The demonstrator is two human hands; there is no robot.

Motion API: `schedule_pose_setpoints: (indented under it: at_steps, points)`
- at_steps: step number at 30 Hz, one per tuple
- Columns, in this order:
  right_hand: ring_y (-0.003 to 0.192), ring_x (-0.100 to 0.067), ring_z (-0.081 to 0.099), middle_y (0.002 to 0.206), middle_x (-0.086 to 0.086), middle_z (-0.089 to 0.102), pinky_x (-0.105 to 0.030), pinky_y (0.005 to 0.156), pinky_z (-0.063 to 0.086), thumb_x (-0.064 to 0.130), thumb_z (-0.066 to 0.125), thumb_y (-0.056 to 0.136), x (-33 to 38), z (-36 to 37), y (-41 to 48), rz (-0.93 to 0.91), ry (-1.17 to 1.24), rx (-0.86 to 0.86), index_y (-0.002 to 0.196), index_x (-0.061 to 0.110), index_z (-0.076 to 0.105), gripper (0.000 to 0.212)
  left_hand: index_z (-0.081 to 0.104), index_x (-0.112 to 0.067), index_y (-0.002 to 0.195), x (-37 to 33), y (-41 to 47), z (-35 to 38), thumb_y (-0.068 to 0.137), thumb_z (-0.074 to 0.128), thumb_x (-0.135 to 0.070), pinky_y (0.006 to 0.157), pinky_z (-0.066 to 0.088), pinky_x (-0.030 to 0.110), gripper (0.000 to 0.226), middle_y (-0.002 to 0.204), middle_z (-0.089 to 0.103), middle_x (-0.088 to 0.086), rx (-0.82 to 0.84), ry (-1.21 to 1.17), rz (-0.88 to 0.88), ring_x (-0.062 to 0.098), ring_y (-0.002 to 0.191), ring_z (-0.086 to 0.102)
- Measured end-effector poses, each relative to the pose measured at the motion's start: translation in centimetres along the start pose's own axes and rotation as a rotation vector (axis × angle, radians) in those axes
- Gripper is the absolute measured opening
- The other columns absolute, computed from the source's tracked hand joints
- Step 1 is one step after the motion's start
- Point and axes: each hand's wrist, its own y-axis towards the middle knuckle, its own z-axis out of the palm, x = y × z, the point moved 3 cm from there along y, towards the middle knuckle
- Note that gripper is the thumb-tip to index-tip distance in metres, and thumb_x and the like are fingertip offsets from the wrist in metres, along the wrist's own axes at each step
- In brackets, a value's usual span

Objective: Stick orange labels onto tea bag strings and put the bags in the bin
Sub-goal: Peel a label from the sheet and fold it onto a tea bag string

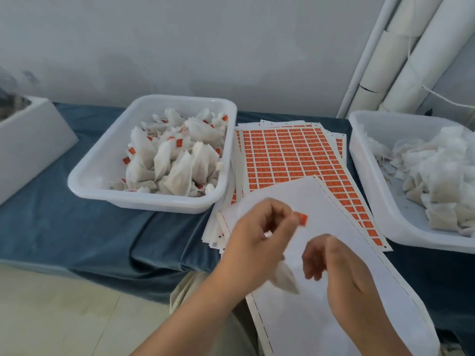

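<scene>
My left hand (259,235) pinches an orange label (302,219) between thumb and fingertips. A white tea bag (284,277) hangs below that hand, over the blank white backing sheet (334,291). My right hand (331,263) hovers beside it with fingers loosely curled, holding nothing I can see. A white bin (84,181) at centre left holds several labelled tea bags (177,160). Another white bin (372,201) at the right holds unlabelled tea bags (437,170). Sheets of orange labels (290,155) lie between the two bins.
The table carries a blue velvet cloth (77,227). A white box (28,140) stands at the far left. White pipes (401,60) run up the wall at the back right. My lap shows under the table's front edge.
</scene>
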Motion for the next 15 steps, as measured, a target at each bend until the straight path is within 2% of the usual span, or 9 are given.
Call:
schedule_pose_setpoints:
  at_steps: [3,6,9,12,13,15]
  points:
    - [0.059,-0.009,0.06,0.068,-0.008,0.067,-0.021,0.06,0.048,0.063,0.027,0.097,-0.5,0.5,0.2,0.029,0.032,0.019,0.074,0.032,0.066,0.055,0.075,-0.036,0.09,-3.2,2.5,-4.7,0.096,0.07,-0.047,0.052,0.044,0.02,0.013,0.073,0.068,-0.005,-0.176,0.034,0.049,0.006,0.057,0.051]
    - [0.056,-0.01,0.057,0.066,-0.012,0.067,-0.021,0.059,0.047,0.065,0.029,0.095,-1.1,0.8,0.4,0.07,0.03,0.055,0.073,0.03,0.069,0.057,0.075,-0.02,0.088,-5.6,6.2,-10.4,0.097,0.074,-0.041,0.049,0.042,0.016,0.022,0.06,0.06,-0.012,-0.378,0.007,0.074,0.002,0.05,0.048]
    - [0.055,-0.012,0.057,0.066,-0.011,0.067,-0.025,0.06,0.048,0.055,0.032,0.103,-1.5,1.0,0.1,0.11,-0.024,0.07,0.073,0.03,0.067,0.053,0.075,-0.025,0.081,-5.6,10.8,-16.2,0.097,0.071,-0.037,0.049,0.041,0.019,0.021,0.057,0.053,-0.014,-0.541,0.091,0.031,0.006,0.049,0.044]
    - [0.059,-0.007,0.059,0.065,-0.003,0.066,-0.031,0.067,0.05,0.041,0.05,0.105,-1.7,0.8,-0.2,0.17,-0.126,0.126,0.074,0.031,0.065,0.036,0.07,-0.025,0.081,-2.9,15.1,-20.9,0.096,0.069,-0.035,0.064,0.046,0.027,0.018,0.064,0.061,-0.012,-0.588,0.49,-0.05,0.01,0.059,0.056]
    - [0.061,-0.009,0.061,0.067,-0.002,0.067,-0.033,0.069,0.051,0.034,0.055,0.102,-1.8,0.6,-0.4,0.195,-0.164,0.137,0.076,0.031,0.065,0.028,0.07,-0.024,0.084,-1.6,16.1,-22.1,0.096,0.067,-0.034,0.068,0.045,0.029,0.016,0.068,0.062,-0.011,-0.555,0.704,-0.091,0.013,0.066,0.06]
    - [0.069,-0.01,0.065,0.072,0.003,0.07,-0.027,0.072,0.05,0.03,0.062,0.097,-1.8,-0.2,-0.5,0.243,-0.231,0.11,0.079,0.031,0.067,0.019,0.074,-0.023,0.091,1.0,17.3,-23.4,0.099,0.063,-0.038,0.071,0.047,0.033,0.02,0.077,0.063,-0.006,-0.473,1.144,-0.196,0.025,0.081,0.066]
